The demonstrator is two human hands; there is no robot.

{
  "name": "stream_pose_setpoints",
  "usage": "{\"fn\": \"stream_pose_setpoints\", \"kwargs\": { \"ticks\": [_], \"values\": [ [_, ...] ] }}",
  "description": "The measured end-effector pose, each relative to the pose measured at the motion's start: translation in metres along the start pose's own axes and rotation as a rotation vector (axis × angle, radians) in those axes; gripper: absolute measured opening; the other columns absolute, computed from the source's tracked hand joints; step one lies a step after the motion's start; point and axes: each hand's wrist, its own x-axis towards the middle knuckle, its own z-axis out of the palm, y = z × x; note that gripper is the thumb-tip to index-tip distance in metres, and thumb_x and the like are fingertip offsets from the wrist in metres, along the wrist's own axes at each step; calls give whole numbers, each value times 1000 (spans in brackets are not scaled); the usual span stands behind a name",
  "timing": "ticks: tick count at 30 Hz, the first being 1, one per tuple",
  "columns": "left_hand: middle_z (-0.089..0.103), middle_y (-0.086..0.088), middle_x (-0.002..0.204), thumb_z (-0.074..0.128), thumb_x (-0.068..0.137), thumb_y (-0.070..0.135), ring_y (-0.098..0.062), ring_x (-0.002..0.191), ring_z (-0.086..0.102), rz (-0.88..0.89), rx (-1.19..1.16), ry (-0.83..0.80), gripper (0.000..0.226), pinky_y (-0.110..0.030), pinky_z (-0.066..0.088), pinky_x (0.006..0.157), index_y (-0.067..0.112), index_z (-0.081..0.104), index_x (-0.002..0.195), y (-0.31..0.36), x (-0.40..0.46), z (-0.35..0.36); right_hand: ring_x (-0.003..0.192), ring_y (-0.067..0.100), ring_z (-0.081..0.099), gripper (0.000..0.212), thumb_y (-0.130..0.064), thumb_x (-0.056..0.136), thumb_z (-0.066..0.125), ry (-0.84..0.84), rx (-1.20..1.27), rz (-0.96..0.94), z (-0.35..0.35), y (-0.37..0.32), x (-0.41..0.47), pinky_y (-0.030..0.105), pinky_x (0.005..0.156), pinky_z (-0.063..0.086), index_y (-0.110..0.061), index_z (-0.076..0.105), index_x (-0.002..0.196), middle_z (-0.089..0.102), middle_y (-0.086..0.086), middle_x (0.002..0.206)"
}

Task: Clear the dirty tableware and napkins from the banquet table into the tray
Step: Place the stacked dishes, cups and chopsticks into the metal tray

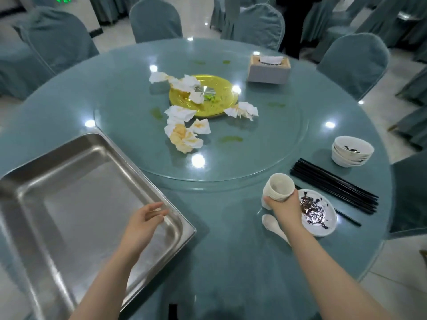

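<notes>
My right hand (283, 205) grips a stack of white cups (278, 187) at the table's near right, just left of a sauce-smeared white plate (320, 215). A white spoon (272, 224) lies under my wrist. Black chopsticks (332, 184) and stacked white bowls (352, 151) lie further right. My left hand (144, 221) hovers with relaxed fingers over the near corner of the steel tray (30, 188), which holds nothing. Several stained, crumpled napkins (184, 135) lie on the glass turntable around a yellow plate (217, 88).
A grey tissue box (269, 70) stands at the far right of the turntable (288, 139). Green smears mark the glass. Covered chairs (154, 19) ring the round table, and a person in dark clothing (298, 21) stands beyond it.
</notes>
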Motion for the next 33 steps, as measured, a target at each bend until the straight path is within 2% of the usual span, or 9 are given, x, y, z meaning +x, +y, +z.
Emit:
{"fn": "stream_pose_setpoints", "kwargs": {
  "ticks": [4,10,14,19,22,24,26,30,33],
  "values": [
    [71,4,105,57,91,3,-15,106,62,-21,-5,43,33,-31,44,89,20,59,120,-4,-1,-13,90,4,65,52,-20,59,82,-56,41,-39,19,-20,-10,25,75,49,-29,60,106,69,-15,96],
    [70,0,106,60,88,-4,-14,105,64,155,-57,44,39,-18,47,83,24,61,116,2,-16,-20,84,-15,60,62,-16,60,88,-385,90,-137,74,-68,-64,5,65,46,-35,47,102,62,-19,103],
    [61,10,123,70,83,6,-7,110,60,268,-99,-43,50,-26,49,91,37,54,119,12,-30,-29,85,-13,60,63,-25,57,88,-574,0,-174,116,-84,-112,10,73,48,-38,47,102,62,-24,99],
    [57,17,128,79,75,13,-1,113,56,295,-52,-133,65,-16,51,81,37,49,129,16,-39,-45,95,3,62,69,-43,53,80,-695,-96,-196,156,-89,-153,32,86,53,-35,45,112,62,-21,101],
    [62,9,122,80,74,11,-6,109,59,286,-43,-61,61,-23,50,89,27,54,127,10,-40,-49,97,5,63,65,-38,56,79,-722,-105,-184,166,-82,-162,35,88,53,-36,46,112,64,-16,105],
    [65,6,112,80,74,10,-3,99,61,263,-43,-33,54,-17,49,80,25,57,120,5,-38,-50,101,5,63,61,-25,64,81,-762,-121,-194,169,-76,-165,33,91,52,-35,49,116,65,-13,109],
    [67,4,101,78,76,7,-1,89,63,256,-12,-34,43,-16,50,73,28,61,109,-2,-36,-51,102,1,61,58,-17,70,80,-796,-147,-221,168,-70,-168,25,91,50,-30,52,119,64,-12,110],
    [70,0,98,71,75,15,-17,89,67,138,-70,-53,31,-32,58,70,23,65,104,-16,-28,-48,99,-4,59,58,-25,69,83,-761,-176,-205,163,-61,-169,13,85,46,-29,54,119,63,-16,109],
    [69,-4,103,61,90,19,-19,88,68,-21,-224,-52,16,-26,55,62,22,62,106,-18,-17,-48,105,4,59,52,-22,73,77,-685,-216,-205,158,-54,-165,22,93,46,-27,53,118,64,-12,114]
  ]
}}
